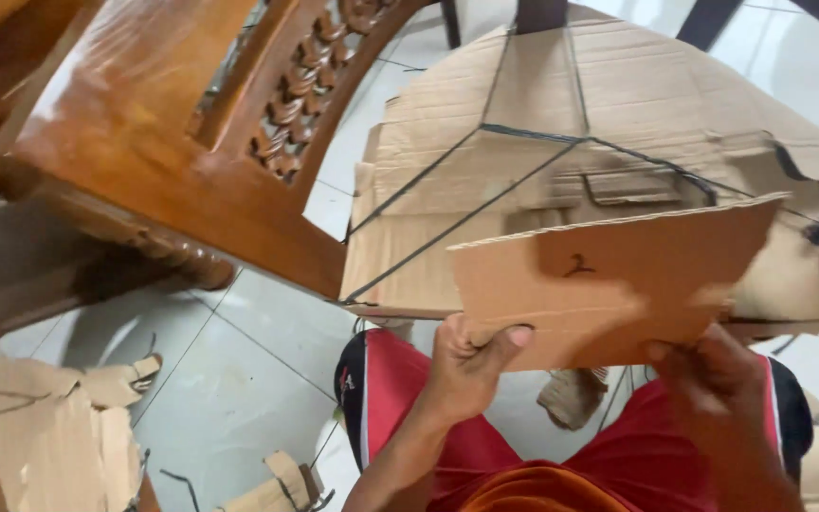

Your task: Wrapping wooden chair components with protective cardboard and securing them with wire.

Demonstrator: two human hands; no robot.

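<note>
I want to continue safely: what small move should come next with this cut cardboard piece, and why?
Probably lower the cardboard piece onto the large marked sheet: both the left hand and the right hand grip only its bottom edge, so it stands unsupported.

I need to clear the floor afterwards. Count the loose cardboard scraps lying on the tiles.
3 at least: a large torn scrap bottom left, a small scrap at the bottom edge, and a crumpled scrap between the knees. More may be hidden.

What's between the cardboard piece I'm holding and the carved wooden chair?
In the head view, a large flattened cardboard sheet marked with dark lines lies between the held cardboard piece and the wooden chair, over pale floor tiles.
</note>
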